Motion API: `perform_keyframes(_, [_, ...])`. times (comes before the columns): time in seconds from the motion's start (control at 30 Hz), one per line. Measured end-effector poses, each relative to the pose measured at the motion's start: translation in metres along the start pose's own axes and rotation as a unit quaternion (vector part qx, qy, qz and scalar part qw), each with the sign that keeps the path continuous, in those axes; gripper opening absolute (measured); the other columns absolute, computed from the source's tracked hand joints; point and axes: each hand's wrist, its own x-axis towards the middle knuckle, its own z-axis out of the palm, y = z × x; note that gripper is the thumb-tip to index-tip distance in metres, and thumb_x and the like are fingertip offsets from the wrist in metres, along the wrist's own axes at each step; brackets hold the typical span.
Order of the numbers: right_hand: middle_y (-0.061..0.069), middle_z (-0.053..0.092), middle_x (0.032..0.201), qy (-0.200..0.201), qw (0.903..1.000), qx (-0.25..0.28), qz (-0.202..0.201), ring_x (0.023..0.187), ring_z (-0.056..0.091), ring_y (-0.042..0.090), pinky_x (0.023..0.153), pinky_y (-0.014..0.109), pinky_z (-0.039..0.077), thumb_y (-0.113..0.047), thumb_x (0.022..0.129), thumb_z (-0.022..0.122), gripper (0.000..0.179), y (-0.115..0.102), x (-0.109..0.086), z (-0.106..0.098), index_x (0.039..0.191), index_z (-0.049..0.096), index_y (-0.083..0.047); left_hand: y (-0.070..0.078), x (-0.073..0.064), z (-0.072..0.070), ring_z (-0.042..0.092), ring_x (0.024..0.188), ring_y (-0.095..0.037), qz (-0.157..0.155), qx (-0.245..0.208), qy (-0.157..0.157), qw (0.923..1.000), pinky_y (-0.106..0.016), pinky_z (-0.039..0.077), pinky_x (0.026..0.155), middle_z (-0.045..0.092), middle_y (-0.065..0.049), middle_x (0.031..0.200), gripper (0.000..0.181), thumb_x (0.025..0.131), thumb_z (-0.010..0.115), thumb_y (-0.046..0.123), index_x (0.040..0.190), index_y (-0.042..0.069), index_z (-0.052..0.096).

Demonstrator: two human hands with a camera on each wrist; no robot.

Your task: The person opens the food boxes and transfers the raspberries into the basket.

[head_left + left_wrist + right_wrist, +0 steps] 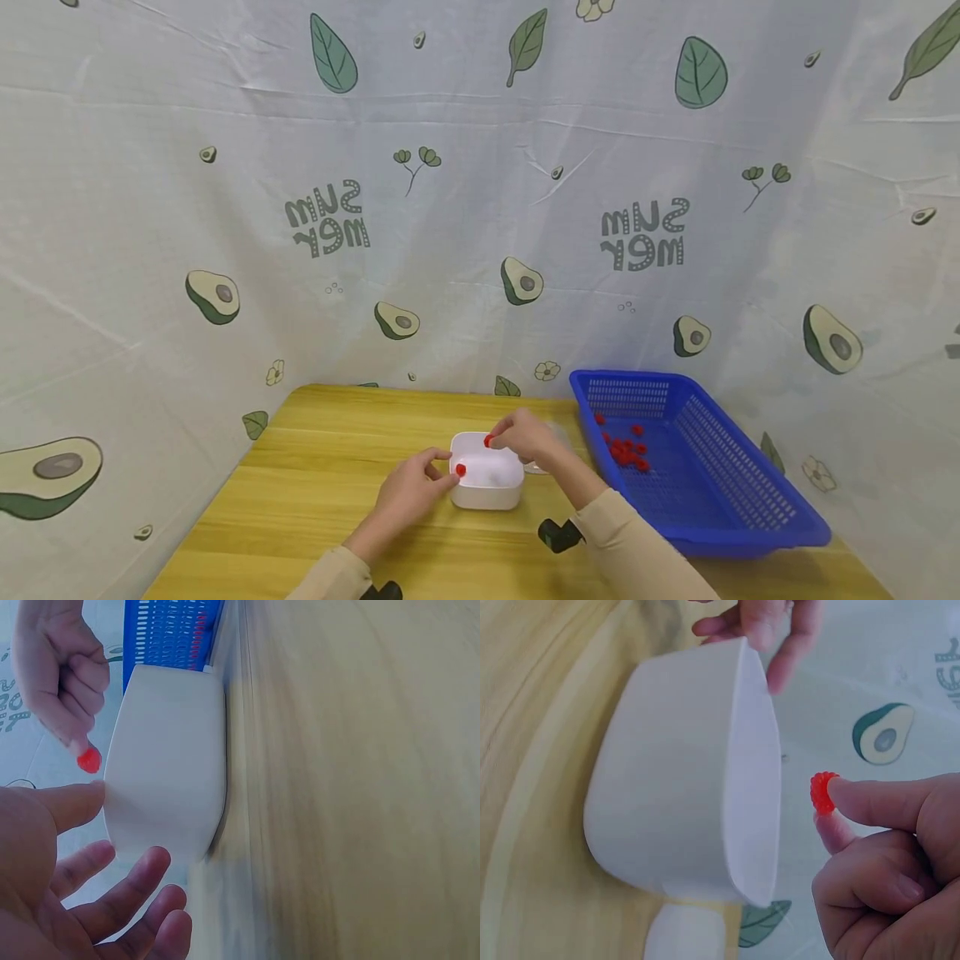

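A white square box (486, 497), open at the top, stands on the table. Above its far rim my right hand (522, 435) pinches a red raspberry (824, 793) between thumb and index finger, the other fingers curled in. My left hand (415, 486) is at the box's left side, its thumb tip right at the rim. In the left wrist view the left fingers (146, 874) spread loosely beside the box wall, holding nothing. Another red raspberry (461, 470) shows inside the box, close to the left thumb in the head view.
A blue perforated basket (712, 417) stands on the right of the wooden table (300, 500), with several red raspberries (622, 452) toward its left side. A pale, see-through lid (537, 467) lies just right of the box. Behind hangs a printed curtain (465, 208).
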Motion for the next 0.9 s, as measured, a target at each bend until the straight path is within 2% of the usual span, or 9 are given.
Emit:
perform_keyframes(0.13, [0.005,0.063,0.083,-0.002,0.9999,0.016,-0.002,0.045,0.028,0.011,0.045,0.022,0.029,-0.014,0.088,0.075,0.013,-0.001,-0.006,-0.015,0.099,0.073,-0.007,0.000,0.001,-0.001,0.055,0.073,-0.017,0.001,0.002,0.001,1.0000,-0.033,0.043,0.063,0.066,0.001,0.087,0.039,0.088,0.077,0.034,0.123,0.018,0.068])
perform_keyframes(0.3, [0.008,0.064,0.089,0.003,0.9994,0.034,0.001,0.044,0.027,0.011,0.045,0.022,0.028,-0.010,0.089,0.073,0.014,-0.001,-0.014,-0.032,0.101,0.072,-0.003,0.000,0.001,-0.002,0.056,0.074,-0.017,-0.001,0.005,-0.001,1.0000,-0.033,0.044,0.064,0.066,0.001,0.088,0.039,0.088,0.077,0.033,0.123,0.018,0.068])
perform_keyframes(0.4, [0.003,0.059,0.081,0.003,0.9993,0.038,0.001,0.044,0.026,0.011,0.045,0.022,0.027,-0.010,0.090,0.072,0.016,0.000,-0.016,-0.042,0.103,0.071,-0.002,-0.001,0.000,-0.003,0.056,0.074,-0.017,-0.001,0.003,-0.002,1.0000,-0.033,0.044,0.064,0.067,0.000,0.089,0.040,0.088,0.077,0.033,0.124,0.018,0.068])
perform_keyframes(0.5, [-0.001,0.046,0.066,0.002,0.9991,0.043,0.002,0.044,0.023,0.010,0.045,0.023,0.025,-0.011,0.090,0.072,0.016,0.002,-0.016,-0.051,0.104,0.070,-0.002,-0.001,0.000,-0.003,0.056,0.074,-0.017,0.003,0.005,-0.001,1.0000,-0.033,0.044,0.063,0.067,0.001,0.090,0.040,0.088,0.077,0.034,0.124,0.018,0.068])
perform_keyframes(0.57, [-0.002,0.044,0.065,0.004,0.9990,0.044,0.002,0.045,0.023,0.010,0.045,0.023,0.025,-0.011,0.090,0.072,0.016,0.005,-0.015,-0.057,0.104,0.070,-0.002,-0.002,0.001,-0.002,0.056,0.074,-0.016,0.004,0.005,-0.001,1.0000,-0.033,0.044,0.063,0.067,0.001,0.090,0.040,0.088,0.077,0.034,0.124,0.019,0.069])
perform_keyframes(0.63, [0.000,0.049,0.067,0.007,0.9990,0.045,0.002,0.045,0.023,0.010,0.045,0.023,0.025,-0.011,0.091,0.072,0.016,0.008,-0.015,-0.064,0.104,0.071,-0.002,-0.003,0.001,-0.001,0.056,0.074,-0.016,0.006,0.004,-0.001,1.0000,-0.033,0.044,0.062,0.067,0.000,0.090,0.040,0.088,0.077,0.034,0.124,0.018,0.068])
perform_keyframes(0.73, [0.005,0.062,0.084,0.015,0.9991,0.040,-0.001,0.045,0.025,0.010,0.045,0.023,0.027,-0.011,0.091,0.071,0.018,0.013,-0.015,-0.074,0.105,0.073,-0.001,-0.003,0.002,-0.001,0.056,0.073,-0.016,0.007,0.000,-0.001,1.0000,-0.033,0.043,0.061,0.067,0.000,0.090,0.040,0.088,0.077,0.034,0.124,0.018,0.068])
perform_keyframes(0.83, [0.008,0.065,0.094,0.022,0.9993,0.031,-0.001,0.045,0.027,0.011,0.045,0.024,0.029,-0.012,0.092,0.070,0.021,0.020,-0.015,-0.085,0.109,0.073,-0.001,-0.002,0.002,-0.001,0.055,0.072,-0.016,0.009,-0.001,0.000,1.0000,-0.032,0.042,0.060,0.067,0.001,0.089,0.040,0.088,0.077,0.034,0.124,0.017,0.068])
perform_keyframes(0.9, [0.007,0.063,0.090,0.026,0.9993,0.027,0.002,0.045,0.028,0.011,0.046,0.024,0.030,-0.013,0.092,0.070,0.022,0.024,-0.016,-0.092,0.110,0.072,-0.001,-0.002,0.001,-0.001,0.055,0.072,-0.016,0.009,-0.002,0.000,1.0000,-0.032,0.042,0.060,0.067,0.001,0.089,0.041,0.088,0.077,0.034,0.124,0.017,0.068])
